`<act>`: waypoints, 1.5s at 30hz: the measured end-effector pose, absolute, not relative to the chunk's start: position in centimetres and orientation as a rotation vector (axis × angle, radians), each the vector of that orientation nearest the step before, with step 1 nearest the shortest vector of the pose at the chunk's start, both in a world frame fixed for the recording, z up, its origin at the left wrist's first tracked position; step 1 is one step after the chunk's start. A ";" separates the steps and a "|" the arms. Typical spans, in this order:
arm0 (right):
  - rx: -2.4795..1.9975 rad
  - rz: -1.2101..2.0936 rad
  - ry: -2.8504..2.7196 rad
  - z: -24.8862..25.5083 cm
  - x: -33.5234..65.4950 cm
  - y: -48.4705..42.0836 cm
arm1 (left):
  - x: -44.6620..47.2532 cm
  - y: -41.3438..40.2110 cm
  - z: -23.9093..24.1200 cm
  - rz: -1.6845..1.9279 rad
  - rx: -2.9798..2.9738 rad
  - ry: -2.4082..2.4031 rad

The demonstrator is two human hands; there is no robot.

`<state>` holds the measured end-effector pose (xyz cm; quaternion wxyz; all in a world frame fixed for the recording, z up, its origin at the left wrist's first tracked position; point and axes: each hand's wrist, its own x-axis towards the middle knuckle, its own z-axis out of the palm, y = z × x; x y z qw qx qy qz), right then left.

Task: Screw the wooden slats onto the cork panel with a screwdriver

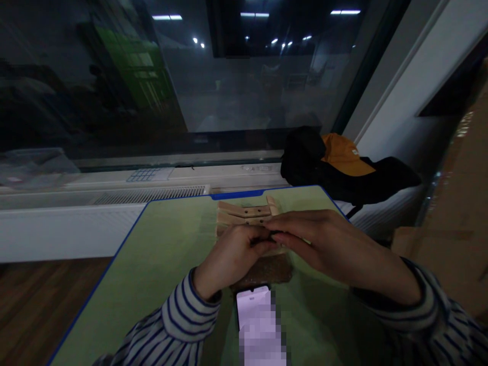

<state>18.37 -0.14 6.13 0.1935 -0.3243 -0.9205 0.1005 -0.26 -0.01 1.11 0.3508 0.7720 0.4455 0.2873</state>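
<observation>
My left hand (233, 259) and my right hand (324, 244) meet over the middle of a green mat (168, 264). The fingertips of both hands are closed together in a pinch around a small dark item (271, 236) that I cannot make out. Just beyond the fingers lie light wooden strips (246, 212) with small holes, stacked side by side. Under my hands sits a dark brown flat piece (267, 272). Both wrists wear striped sleeves.
A phone (259, 320) with a lit screen lies on the mat near me. A black bag and an orange cap (343, 152) rest on the white sill at the right. A dark window fills the back. Wooden floor shows at the left.
</observation>
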 end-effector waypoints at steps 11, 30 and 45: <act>-1.037 0.125 -2.585 5.7 18.0 -0.1 | -0.4 0.0 0.7 0.706 2.022 1.200; -1.007 0.018 -2.637 5.9 18.3 -0.4 | -0.8 0.2 0.6 0.650 2.052 1.097; -0.952 0.133 -2.659 6.0 17.9 -0.3 | -0.7 0.0 0.6 0.730 2.012 1.180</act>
